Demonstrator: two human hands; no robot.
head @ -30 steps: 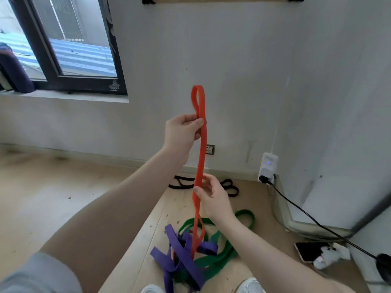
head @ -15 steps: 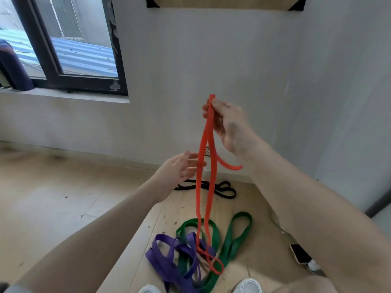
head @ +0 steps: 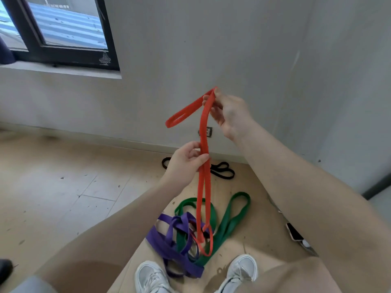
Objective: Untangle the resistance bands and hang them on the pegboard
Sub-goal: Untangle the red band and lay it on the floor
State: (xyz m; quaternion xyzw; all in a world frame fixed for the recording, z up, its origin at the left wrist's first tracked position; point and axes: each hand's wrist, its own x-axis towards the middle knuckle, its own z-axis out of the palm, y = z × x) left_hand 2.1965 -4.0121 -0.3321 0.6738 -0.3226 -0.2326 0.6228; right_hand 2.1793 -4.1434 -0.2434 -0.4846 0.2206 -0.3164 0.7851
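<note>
Untangling step: right hand [head: 230, 115] pinches the red band [head: 203, 166] high, left hand [head: 186, 163] grips it lower; next, judged, lift clear of purple band [head: 169, 246].

Matt rubbery red band [head: 203, 187]; scuffed, pale wood-look floor [head: 63, 187]; white canvas shoes [head: 241, 269].

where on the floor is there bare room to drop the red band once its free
Bare floor lies left of the left hand, below the window wall. It is crowded between the shoes, where purple band and green band tangle; black band lies by the wall.
</note>
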